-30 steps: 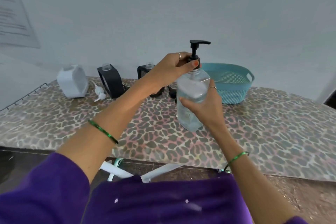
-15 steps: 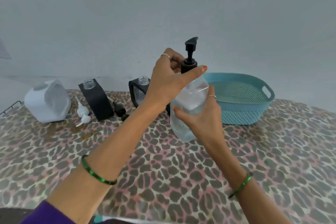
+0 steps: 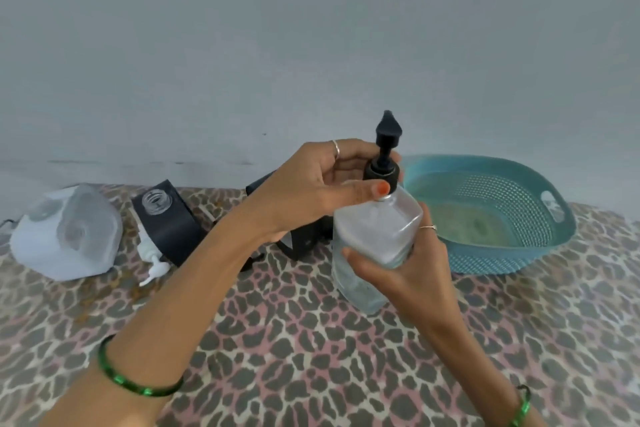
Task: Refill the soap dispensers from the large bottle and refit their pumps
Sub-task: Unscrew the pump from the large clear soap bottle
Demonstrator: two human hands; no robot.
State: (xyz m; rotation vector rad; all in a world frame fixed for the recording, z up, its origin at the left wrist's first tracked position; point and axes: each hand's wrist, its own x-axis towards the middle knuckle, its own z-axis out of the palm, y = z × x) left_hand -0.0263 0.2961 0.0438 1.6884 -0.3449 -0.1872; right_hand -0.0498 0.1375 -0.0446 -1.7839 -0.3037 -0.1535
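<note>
A large clear bottle (image 3: 375, 236) with clear liquid is held upright above the table, my right hand (image 3: 405, 274) wrapped around its body. My left hand (image 3: 318, 191) grips the collar of its black pump (image 3: 382, 163), thumb on the bottle's neck. A black dispenser (image 3: 166, 222) with an open threaded neck stands at the back left. A second black dispenser (image 3: 304, 243) is mostly hidden behind my left wrist. A white dispenser (image 3: 65, 236) stands at the far left, and a loose white pump (image 3: 152, 258) lies on the table beside the black one.
A teal perforated basket (image 3: 502, 215) sits at the back right, close behind the bottle. The leopard-print table (image 3: 294, 340) runs up to a pale wall. Green bangles are on both wrists.
The pump head has turned from pointing right to pointing toward the camera under my left hand. The camera has moved closer and lower over the table.
</note>
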